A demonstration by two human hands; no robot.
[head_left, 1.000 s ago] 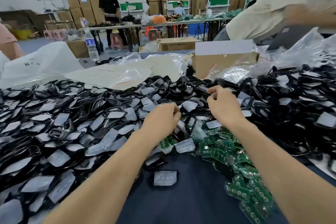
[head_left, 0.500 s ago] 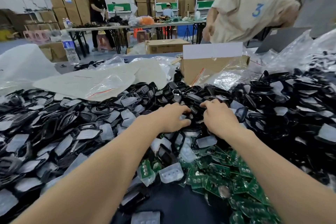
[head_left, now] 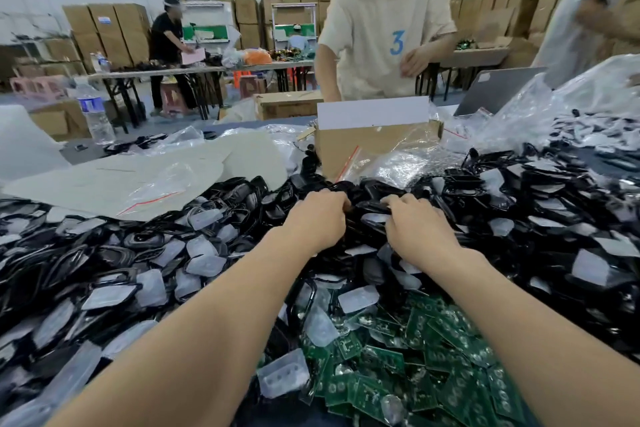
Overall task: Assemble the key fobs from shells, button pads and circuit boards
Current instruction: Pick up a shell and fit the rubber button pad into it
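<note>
Both my arms reach forward across the desk (head_left: 74,155) into the heap of parts. My left hand (head_left: 317,218) lies knuckles-up on the black shells (head_left: 464,184), its fingers curled down and forward so that the tips are buried among them. My right hand (head_left: 419,229) lies just beside it in the same way, its fingers bent over the edge of a black piece in the gap between the two hands. Neither hand is spread wide; both are closed narrow into the pile, but I cannot tell whether either one really grips a shell or only digs among them, since the fingertips are hidden.

The shells cover most of the desk to the left, right and front of my hands, mixed all through with translucent button pads (head_left: 204,265). The green circuit boards (head_left: 381,357) lie in their own heap nearer to me, between my forearms and under my right one, with a few pads on top.

Beyond my hands a cardboard box (head_left: 346,149) stands among clear plastic bags (head_left: 398,163), and behind it stands a person in a cream shirt (head_left: 381,28).
</note>
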